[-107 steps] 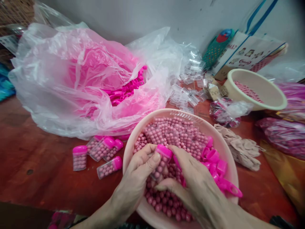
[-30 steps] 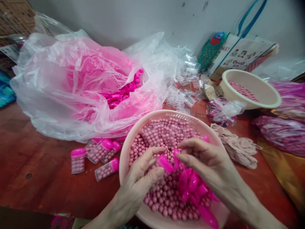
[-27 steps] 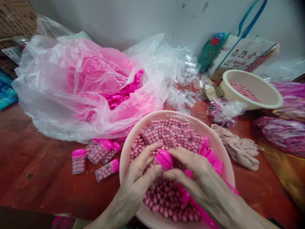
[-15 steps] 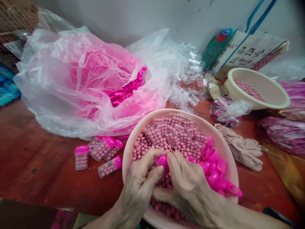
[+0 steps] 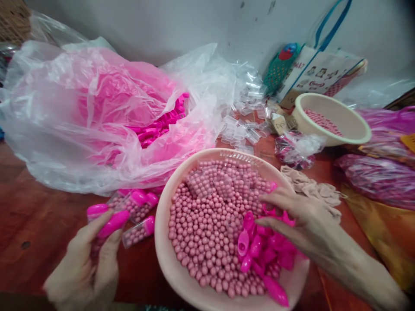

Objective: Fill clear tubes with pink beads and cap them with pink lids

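Note:
On the left, my left hand [image 5: 86,263] pinches a small clear bottle with a pink cap [image 5: 113,223] between thumb and fingers; most of its body is hidden behind the hand. Several similar filled bottles lie just beyond, one of them on its side [image 5: 139,232]. My right hand [image 5: 311,224] reaches over the right side of a pale pink basin [image 5: 162,255], fingers apart and touching or just above loose pink caps [image 5: 269,255]. Round pink beads [image 5: 207,229] fill the basin. Towards its far side, clear bead-filled bottles [image 5: 223,185] without caps rest on the beads.
A large plastic bag [image 5: 106,116] of pink caps spreads across the back left. Empty clear bottles [image 5: 240,129] lie scattered behind the basin. To the right are a cream bowl [image 5: 350,129] with beads, a beige cloth [image 5: 314,190] and bagged purple-pink goods [image 5: 376,181].
My hands have parted from above the middle of the basin. My left hand has carried the capped bottle left to the table; my right hand has moved right to the loose caps.

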The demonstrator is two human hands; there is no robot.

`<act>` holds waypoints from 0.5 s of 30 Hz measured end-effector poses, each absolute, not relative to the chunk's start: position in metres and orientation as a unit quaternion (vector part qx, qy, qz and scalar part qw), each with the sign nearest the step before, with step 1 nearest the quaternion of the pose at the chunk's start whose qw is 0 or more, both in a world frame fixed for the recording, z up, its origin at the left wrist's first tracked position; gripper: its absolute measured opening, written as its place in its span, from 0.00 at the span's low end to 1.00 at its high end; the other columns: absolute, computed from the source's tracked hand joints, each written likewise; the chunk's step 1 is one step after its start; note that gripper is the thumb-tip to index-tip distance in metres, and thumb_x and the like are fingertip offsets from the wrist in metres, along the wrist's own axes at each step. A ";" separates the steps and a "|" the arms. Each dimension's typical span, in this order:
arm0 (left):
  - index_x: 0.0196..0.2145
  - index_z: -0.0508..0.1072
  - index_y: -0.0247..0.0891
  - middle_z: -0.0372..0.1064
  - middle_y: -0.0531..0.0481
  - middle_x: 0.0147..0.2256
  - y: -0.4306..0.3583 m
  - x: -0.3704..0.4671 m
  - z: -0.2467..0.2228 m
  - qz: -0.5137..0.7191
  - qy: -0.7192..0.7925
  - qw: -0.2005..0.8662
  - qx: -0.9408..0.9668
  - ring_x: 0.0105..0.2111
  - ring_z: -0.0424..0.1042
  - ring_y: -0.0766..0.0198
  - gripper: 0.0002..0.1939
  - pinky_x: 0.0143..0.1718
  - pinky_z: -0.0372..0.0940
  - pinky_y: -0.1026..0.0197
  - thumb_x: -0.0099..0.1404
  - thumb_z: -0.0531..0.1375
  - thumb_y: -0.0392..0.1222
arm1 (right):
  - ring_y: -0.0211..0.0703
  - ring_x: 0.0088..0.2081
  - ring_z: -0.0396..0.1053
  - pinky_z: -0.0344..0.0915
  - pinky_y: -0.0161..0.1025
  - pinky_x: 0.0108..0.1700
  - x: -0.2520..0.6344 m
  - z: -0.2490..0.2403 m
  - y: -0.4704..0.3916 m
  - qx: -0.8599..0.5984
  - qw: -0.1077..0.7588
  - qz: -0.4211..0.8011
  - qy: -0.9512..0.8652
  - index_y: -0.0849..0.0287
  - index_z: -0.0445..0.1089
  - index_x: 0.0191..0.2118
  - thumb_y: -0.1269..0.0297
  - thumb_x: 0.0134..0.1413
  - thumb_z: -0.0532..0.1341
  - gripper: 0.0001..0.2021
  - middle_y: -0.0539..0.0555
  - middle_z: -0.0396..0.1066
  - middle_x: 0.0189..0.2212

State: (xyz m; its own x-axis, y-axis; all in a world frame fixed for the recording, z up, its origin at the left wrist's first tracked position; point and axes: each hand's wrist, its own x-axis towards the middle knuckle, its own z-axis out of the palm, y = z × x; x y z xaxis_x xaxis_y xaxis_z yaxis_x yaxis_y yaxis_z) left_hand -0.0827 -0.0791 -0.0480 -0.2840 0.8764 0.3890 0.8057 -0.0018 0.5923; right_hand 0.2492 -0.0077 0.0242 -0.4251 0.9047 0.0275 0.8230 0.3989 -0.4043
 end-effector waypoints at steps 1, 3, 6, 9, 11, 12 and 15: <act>0.58 0.62 0.41 0.65 0.43 0.53 -0.079 -0.091 -0.057 0.350 0.700 0.002 0.622 0.49 0.67 0.46 0.26 0.55 0.58 0.45 0.62 0.58 0.32 | 0.46 0.35 0.69 0.69 0.42 0.35 0.249 0.020 -0.012 -0.513 0.097 0.174 -0.835 0.57 0.71 0.42 0.65 0.52 0.64 0.10 0.55 0.70 0.36; 0.57 0.63 0.41 0.60 0.37 0.57 -0.076 -0.101 -0.076 0.273 0.655 -0.083 0.699 0.54 0.61 0.38 0.27 0.56 0.55 0.38 0.61 0.59 0.33 | 0.49 0.37 0.68 0.69 0.44 0.35 0.242 0.010 -0.021 -0.499 0.049 0.178 -0.847 0.56 0.71 0.42 0.66 0.48 0.66 0.12 0.56 0.69 0.37; 0.62 0.53 0.40 0.45 0.30 0.63 -0.070 -0.103 -0.098 0.174 0.655 -0.131 0.724 0.61 0.44 0.28 0.35 0.54 0.50 0.28 0.60 0.61 0.38 | 0.53 0.39 0.67 0.70 0.47 0.35 0.226 -0.008 -0.035 -0.474 0.039 0.123 -0.871 0.58 0.70 0.46 0.68 0.49 0.64 0.16 0.59 0.68 0.38; 0.64 0.50 0.34 0.44 0.24 0.62 -0.064 -0.101 -0.103 0.156 0.677 -0.144 0.704 0.62 0.41 0.27 0.34 0.52 0.47 0.24 0.63 0.58 0.39 | 0.52 0.42 0.67 0.70 0.46 0.38 0.219 -0.021 -0.042 -0.413 0.084 0.057 -0.905 0.59 0.62 0.56 0.73 0.54 0.55 0.22 0.63 0.66 0.46; 0.63 0.49 0.34 0.45 0.26 0.62 -0.059 -0.099 -0.092 0.190 0.673 -0.146 0.699 0.62 0.41 0.29 0.33 0.55 0.47 0.27 0.64 0.57 0.36 | 0.48 0.41 0.68 0.70 0.43 0.39 0.218 -0.024 -0.045 -0.385 0.091 0.077 -0.915 0.57 0.61 0.56 0.75 0.55 0.51 0.22 0.61 0.67 0.46; 0.63 0.50 0.35 0.46 0.30 0.62 -0.056 -0.097 -0.083 0.214 0.667 -0.143 0.700 0.62 0.42 0.32 0.32 0.57 0.47 0.30 0.64 0.56 0.34 | 0.47 0.40 0.69 0.70 0.42 0.39 0.218 -0.022 -0.046 -0.385 0.090 0.102 -0.913 0.56 0.62 0.55 0.76 0.56 0.50 0.22 0.59 0.69 0.44; 0.57 0.60 0.39 0.58 0.39 0.58 -0.041 -0.085 -0.049 0.294 0.622 -0.136 0.712 0.60 0.52 0.40 0.25 0.60 0.49 0.38 0.63 0.57 0.31 | 0.48 0.40 0.71 0.71 0.41 0.39 0.223 -0.009 -0.049 -0.418 0.098 0.153 -0.890 0.53 0.62 0.56 0.78 0.54 0.49 0.25 0.56 0.73 0.40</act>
